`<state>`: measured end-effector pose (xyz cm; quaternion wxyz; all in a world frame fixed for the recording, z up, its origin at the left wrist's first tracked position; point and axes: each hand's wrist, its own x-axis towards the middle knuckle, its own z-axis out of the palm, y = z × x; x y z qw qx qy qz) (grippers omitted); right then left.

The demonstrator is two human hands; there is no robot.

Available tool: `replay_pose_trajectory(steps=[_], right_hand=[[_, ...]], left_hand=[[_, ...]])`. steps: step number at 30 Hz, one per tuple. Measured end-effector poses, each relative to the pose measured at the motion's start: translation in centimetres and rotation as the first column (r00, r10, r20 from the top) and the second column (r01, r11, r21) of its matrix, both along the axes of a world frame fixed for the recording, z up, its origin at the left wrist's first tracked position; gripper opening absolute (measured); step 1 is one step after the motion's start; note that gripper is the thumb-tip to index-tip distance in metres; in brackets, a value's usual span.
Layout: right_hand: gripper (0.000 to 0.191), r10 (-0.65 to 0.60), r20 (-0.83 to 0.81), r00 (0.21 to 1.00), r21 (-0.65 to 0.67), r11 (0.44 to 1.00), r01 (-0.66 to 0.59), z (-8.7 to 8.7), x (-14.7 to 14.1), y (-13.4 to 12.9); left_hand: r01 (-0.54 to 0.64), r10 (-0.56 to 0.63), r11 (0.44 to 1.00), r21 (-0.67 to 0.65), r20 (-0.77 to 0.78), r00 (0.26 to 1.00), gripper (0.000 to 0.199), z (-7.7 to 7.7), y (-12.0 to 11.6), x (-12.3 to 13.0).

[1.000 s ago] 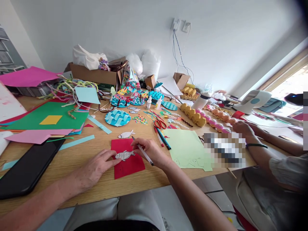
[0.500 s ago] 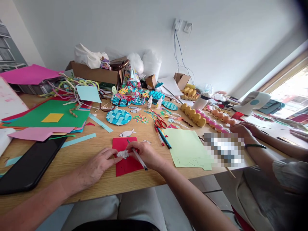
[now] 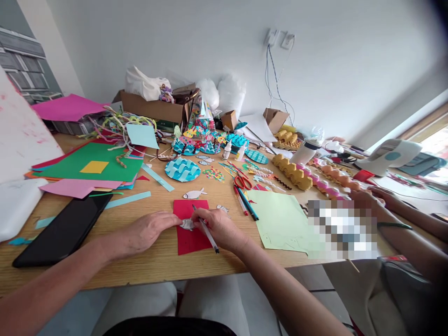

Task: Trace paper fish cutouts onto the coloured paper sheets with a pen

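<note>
A small paper fish (image 3: 187,224) lies on a red sheet (image 3: 193,245) near the table's front edge. My left hand (image 3: 151,229) rests with its fingertips at the fish's left end and on the sheet's left edge. From the right, my right hand (image 3: 219,226) holds a pen (image 3: 209,233), its fingers closed near the fish's right end. Another cut-out fish (image 3: 195,193) lies just above the red sheet, and one more (image 3: 222,209) sits beyond my right hand.
Red scissors (image 3: 242,181), two markers (image 3: 248,204) and a pale green sheet (image 3: 280,219) lie to the right. A black phone (image 3: 66,228) and stacked coloured paper (image 3: 115,163) are at the left. Another person's hands (image 3: 366,198) are at the far right.
The whole view has shifted, so the table's things appear further right. My left hand's fingers look straighter and closer together beside the fish. The pen is still in my right hand.
</note>
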<state>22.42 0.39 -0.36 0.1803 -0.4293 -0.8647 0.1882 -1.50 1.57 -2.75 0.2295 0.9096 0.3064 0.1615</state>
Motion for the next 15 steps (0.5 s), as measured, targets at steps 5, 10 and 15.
replay_pose_trajectory(steps=[5,10,15], right_hand=[[0.012,-0.010,-0.001,1.000,0.001,1.000,0.010,-0.1,0.0,0.0],[0.012,-0.014,-0.029,0.999,0.006,1.000,0.014,-0.4,0.3,0.0],[0.018,-0.029,-0.177,0.984,-0.053,0.998,0.020,0.0,0.9,0.0]], left_hand=[[0.092,-0.090,0.995,0.045,-0.043,0.995,0.047,0.8,0.4,1.0],[0.063,-0.048,0.992,0.113,-0.128,0.991,0.041,0.8,-0.1,1.3],[0.112,-0.096,0.980,0.166,-0.102,0.990,0.041,0.3,-0.1,1.0]])
